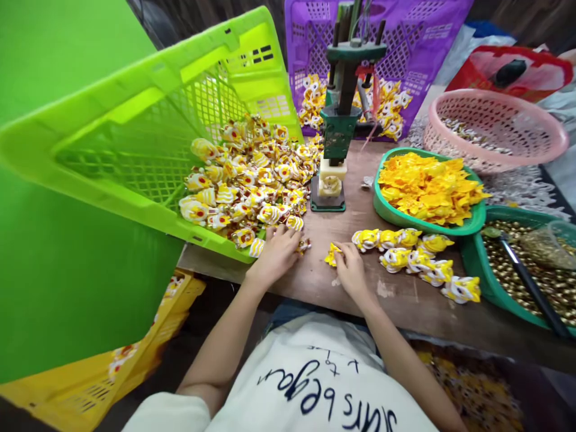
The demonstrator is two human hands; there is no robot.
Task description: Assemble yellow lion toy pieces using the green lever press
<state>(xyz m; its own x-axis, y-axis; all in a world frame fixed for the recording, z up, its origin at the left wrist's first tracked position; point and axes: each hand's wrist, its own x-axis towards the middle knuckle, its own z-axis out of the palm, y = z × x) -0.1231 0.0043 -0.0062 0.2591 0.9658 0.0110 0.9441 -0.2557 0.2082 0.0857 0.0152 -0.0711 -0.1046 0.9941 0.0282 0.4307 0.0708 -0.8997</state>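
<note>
My left hand is at the front edge of a pile of small yellow-and-white plastic figures. Its fingers are curled around a small figure, mostly covered by the hand, whose brown-and-white end sticks out. Between the fingers of my right hand is a yellow plastic piece, held low over the brown table. To the right of that hand, several figures with yellow tops lie in two rows. A green hand press stands behind both hands, a pale block under its ram.
The figure pile spills from a tipped lime-green crate. A purple crate stands behind the press. On the right are a green basin of yellow pieces, a pink basket and a green tray of gold beads with a black-handled tool.
</note>
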